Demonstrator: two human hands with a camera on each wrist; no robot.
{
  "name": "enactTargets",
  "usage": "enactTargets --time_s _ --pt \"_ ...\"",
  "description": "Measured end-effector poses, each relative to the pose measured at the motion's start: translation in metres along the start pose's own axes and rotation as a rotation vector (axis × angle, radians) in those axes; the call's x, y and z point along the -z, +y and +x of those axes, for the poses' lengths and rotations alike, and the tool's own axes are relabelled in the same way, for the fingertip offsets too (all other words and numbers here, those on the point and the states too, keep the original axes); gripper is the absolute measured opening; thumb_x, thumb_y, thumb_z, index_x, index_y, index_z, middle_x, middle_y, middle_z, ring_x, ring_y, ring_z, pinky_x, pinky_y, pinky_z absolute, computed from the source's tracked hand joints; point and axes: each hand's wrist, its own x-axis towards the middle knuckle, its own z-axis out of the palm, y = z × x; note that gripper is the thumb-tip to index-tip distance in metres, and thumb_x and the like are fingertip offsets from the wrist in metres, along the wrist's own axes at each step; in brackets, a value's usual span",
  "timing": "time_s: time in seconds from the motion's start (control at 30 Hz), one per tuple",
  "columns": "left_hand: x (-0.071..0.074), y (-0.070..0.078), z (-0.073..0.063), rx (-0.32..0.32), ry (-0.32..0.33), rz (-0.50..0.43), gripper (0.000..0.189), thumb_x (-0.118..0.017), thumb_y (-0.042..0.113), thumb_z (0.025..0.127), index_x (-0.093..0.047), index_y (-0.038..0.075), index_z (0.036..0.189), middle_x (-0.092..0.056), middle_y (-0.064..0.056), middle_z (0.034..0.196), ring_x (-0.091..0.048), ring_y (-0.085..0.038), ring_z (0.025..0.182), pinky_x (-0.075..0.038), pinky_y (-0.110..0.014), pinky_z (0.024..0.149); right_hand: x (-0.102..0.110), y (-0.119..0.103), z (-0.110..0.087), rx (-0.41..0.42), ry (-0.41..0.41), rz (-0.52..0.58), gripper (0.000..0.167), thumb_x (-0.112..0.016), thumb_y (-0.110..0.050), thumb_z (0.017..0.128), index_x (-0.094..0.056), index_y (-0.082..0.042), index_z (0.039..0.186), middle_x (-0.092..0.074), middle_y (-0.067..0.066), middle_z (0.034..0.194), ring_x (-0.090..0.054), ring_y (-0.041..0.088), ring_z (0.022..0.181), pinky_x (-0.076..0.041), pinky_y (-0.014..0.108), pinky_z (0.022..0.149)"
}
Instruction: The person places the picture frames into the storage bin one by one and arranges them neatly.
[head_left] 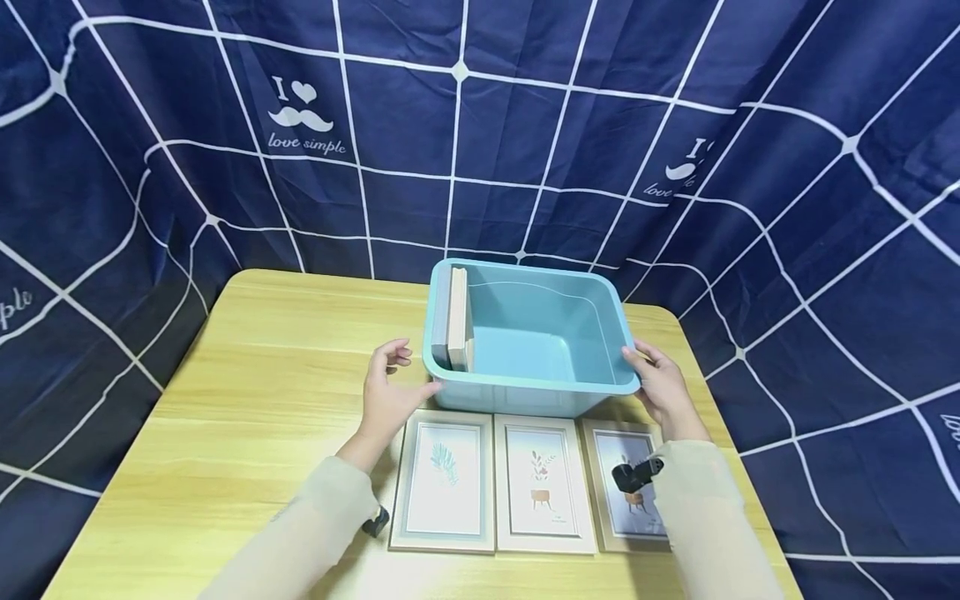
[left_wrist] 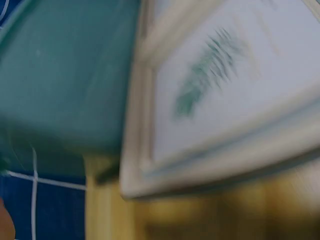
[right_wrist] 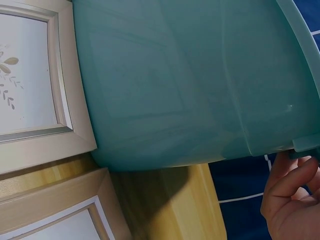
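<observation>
A light-blue plastic bin [head_left: 517, 400] stands on the table with two flat, frame-like pieces, one grey [head_left: 442, 325] and one beige [head_left: 457, 321], upright along its left inner wall. My right hand [head_left: 663, 390] grips the bin's right front corner, thumb over the rim and fingers below it, as the right wrist view also shows. At the opposite front corner my left hand [head_left: 386, 400] has its thumb tip at the rim, its fingers loosely bent and apart from the bin. Before the bin lie a leaf picture frame [head_left: 442, 475], a potted-plant picture frame [head_left: 542, 479] and a darker picture frame [head_left: 617, 442].
The wooden table [head_left: 300, 358] extends left of the bin. A dark blue curtain [head_left: 405, 108] with white grid lines hangs behind and at both sides. The right sleeve [head_left: 697, 500] and a small black wrist camera [head_left: 633, 475] partly cover the darker frame.
</observation>
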Motion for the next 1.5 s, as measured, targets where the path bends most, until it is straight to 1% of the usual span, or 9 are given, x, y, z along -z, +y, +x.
enactTargets --time_s 0.1,0.2,0.3,0.43,0.6,0.8,0.97,1.37,1.5 --pt "0.012 -0.003 -0.003 0.061 -0.063 0.014 0.074 -0.084 -0.005 0.063 -0.046 -0.009 0.126 -0.054 -0.026 0.111 -0.050 -0.041 0.100 -0.038 -0.042 0.084 -0.001 0.000 0.001 -0.002 -0.001 0.005 0.065 -0.064 -0.026 0.092 -0.035 -0.003 0.145 -0.061 -0.005 0.094 -0.062 0.007 0.081 -0.055 0.019 0.066" --pt "0.022 -0.021 -0.007 0.113 -0.123 0.020 0.072 -0.083 -0.001 0.068 -0.046 -0.006 0.130 -0.054 -0.024 0.114 -0.050 -0.038 0.104 -0.039 -0.047 0.085 -0.001 0.000 0.001 -0.003 -0.002 0.007 0.065 -0.064 -0.026 0.092 -0.035 -0.004 0.145 -0.061 -0.005 0.094 -0.062 0.006 0.082 -0.055 0.019 0.066" --pt "0.029 -0.048 -0.009 0.179 -0.188 0.056 0.074 -0.084 0.006 0.071 -0.045 -0.003 0.133 -0.054 -0.022 0.120 -0.050 -0.034 0.108 -0.040 -0.050 0.088 -0.001 -0.001 0.000 -0.003 -0.001 0.013 0.064 -0.065 -0.026 0.091 -0.037 -0.004 0.144 -0.061 -0.005 0.094 -0.062 0.006 0.082 -0.055 0.020 0.066" --pt "0.037 -0.056 -0.011 0.287 -0.289 0.109 0.073 -0.083 0.015 0.074 -0.045 -0.002 0.135 -0.053 -0.023 0.124 -0.051 -0.034 0.111 -0.043 -0.052 0.094 -0.003 -0.001 0.001 -0.004 0.003 0.027 0.060 -0.065 -0.026 0.091 -0.040 -0.005 0.141 -0.062 -0.005 0.093 -0.062 0.007 0.081 -0.055 0.020 0.066" --pt "0.043 -0.061 -0.014 0.395 -0.385 0.200 0.073 -0.082 0.017 0.075 -0.047 -0.004 0.134 -0.057 -0.020 0.120 -0.054 -0.032 0.107 -0.045 -0.046 0.096 -0.004 -0.001 0.000 -0.004 -0.002 0.023 0.063 -0.064 -0.026 0.092 -0.037 -0.004 0.144 -0.062 -0.005 0.093 -0.062 0.007 0.082 -0.055 0.021 0.067" --pt "0.044 -0.069 -0.018 0.405 -0.467 0.286 0.065 -0.082 0.016 0.074 -0.054 -0.010 0.125 -0.062 -0.017 0.111 -0.056 -0.026 0.094 -0.051 -0.037 0.084 -0.004 -0.002 -0.001 -0.001 -0.010 0.028 0.064 -0.064 -0.025 0.092 -0.036 -0.003 0.144 -0.063 -0.005 0.093 -0.063 0.007 0.082 -0.055 0.020 0.068" --pt "0.042 -0.073 -0.021 0.386 -0.509 0.362 0.056 -0.084 0.021 0.071 -0.063 -0.007 0.115 -0.063 -0.010 0.103 -0.055 -0.020 0.088 -0.051 -0.033 0.078 -0.003 -0.003 -0.002 0.000 -0.016 0.014 0.067 -0.064 -0.026 0.092 -0.032 -0.002 0.146 -0.061 -0.004 0.096 -0.062 0.008 0.084 -0.055 0.021 0.069" --pt "0.036 -0.079 -0.025 0.312 -0.447 0.419 0.041 -0.087 0.019 0.067 -0.071 -0.003 0.099 -0.063 -0.007 0.094 -0.057 -0.021 0.085 -0.051 -0.037 0.078 -0.004 -0.003 -0.002 -0.004 -0.001 0.030 0.065 -0.065 -0.026 0.091 -0.035 -0.003 0.145 -0.062 -0.005 0.093 -0.063 0.007 0.081 -0.055 0.020 0.066" --pt "0.034 -0.078 -0.026 0.318 -0.431 0.420 0.039 -0.087 0.017 0.067 -0.072 -0.003 0.097 -0.064 -0.010 0.096 -0.058 -0.023 0.086 -0.052 -0.038 0.079 -0.003 -0.003 -0.002 -0.003 0.002 0.025 0.066 -0.065 -0.026 0.091 -0.035 -0.002 0.145 -0.062 -0.005 0.092 -0.063 0.007 0.080 -0.055 0.019 0.065"
